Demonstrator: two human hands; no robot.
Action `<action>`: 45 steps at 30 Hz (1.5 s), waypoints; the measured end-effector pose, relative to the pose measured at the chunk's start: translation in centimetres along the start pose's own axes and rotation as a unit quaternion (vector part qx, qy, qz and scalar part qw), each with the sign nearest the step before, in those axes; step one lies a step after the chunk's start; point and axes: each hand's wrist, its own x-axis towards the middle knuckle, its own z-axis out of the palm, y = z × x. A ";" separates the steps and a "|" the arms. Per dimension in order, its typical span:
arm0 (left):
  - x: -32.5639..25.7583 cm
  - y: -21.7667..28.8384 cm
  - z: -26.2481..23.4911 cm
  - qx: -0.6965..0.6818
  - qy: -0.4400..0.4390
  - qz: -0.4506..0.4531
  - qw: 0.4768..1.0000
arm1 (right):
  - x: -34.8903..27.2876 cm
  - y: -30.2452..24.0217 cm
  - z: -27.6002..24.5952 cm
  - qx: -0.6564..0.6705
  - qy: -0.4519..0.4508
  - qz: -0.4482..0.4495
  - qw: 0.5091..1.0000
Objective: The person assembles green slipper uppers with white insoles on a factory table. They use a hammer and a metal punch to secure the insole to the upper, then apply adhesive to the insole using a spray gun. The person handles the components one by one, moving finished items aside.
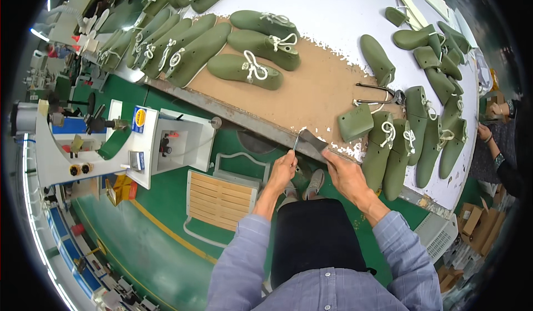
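Observation:
In front of my body, at the near edge of the workbench (266,123), my left hand (282,171) is closed round a thin metal tool (298,140) that points up. My right hand (347,175) pinches a dark, flat, flexible-looking piece (312,140), whose far end meets the tool. I cannot make out the tool's exact kind. Closest to my right hand are green shoe lasts with white string loops, one of them a last (376,154) at the bench edge. A green last piece (355,123) lies just beyond, below pliers (383,95) with dark handles.
More green lasts (194,56) stand in rows at the far left of the bench. A white machine (172,144) is on the left, beside a slatted wooden chair (219,200). Another person's hand (484,132) is at the right edge, above cardboard boxes (480,222).

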 end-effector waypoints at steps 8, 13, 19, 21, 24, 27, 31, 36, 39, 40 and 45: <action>-0.6 -0.1 -0.5 -0.002 -0.003 -0.009 1.000 | 0.2 -0.4 -0.6 -0.088 -0.029 -0.012 0.996; -5.1 1.4 -1.5 -0.090 -0.033 0.039 0.995 | 3.8 -1.7 -3.9 -0.145 0.150 -0.035 0.977; -17.6 9.6 -0.6 0.071 -0.027 0.157 0.985 | 1.5 -14.5 -6.8 0.300 -0.026 -0.088 0.949; -24.6 14.1 2.3 0.167 0.086 0.210 0.960 | 1.4 -20.0 -8.1 0.441 -0.079 -0.077 0.890; -31.0 18.7 5.0 0.337 0.190 0.425 0.818 | 2.6 -26.7 -10.7 0.496 -0.045 -0.246 0.831; -32.6 21.7 8.4 0.296 0.253 0.519 0.761 | 4.1 -30.6 -17.4 0.474 0.012 -0.316 0.822; -27.5 25.4 10.0 0.459 0.137 0.570 0.668 | 8.0 -30.1 -25.0 0.527 0.012 -0.314 0.790; -14.7 24.2 6.7 0.422 -0.164 0.393 0.800 | 10.5 -31.6 -30.6 0.627 0.026 -0.282 0.726; -9.6 27.3 7.1 0.369 -0.269 0.428 0.779 | 13.2 -32.4 -32.7 0.637 0.108 -0.267 0.715; -7.8 28.7 7.9 0.376 -0.256 0.494 0.741 | 14.2 -32.5 -33.4 0.628 0.165 -0.247 0.719; 2.4 35.5 14.1 0.379 -0.225 0.656 0.613 | 16.8 -29.8 -37.6 0.578 0.271 -0.296 0.710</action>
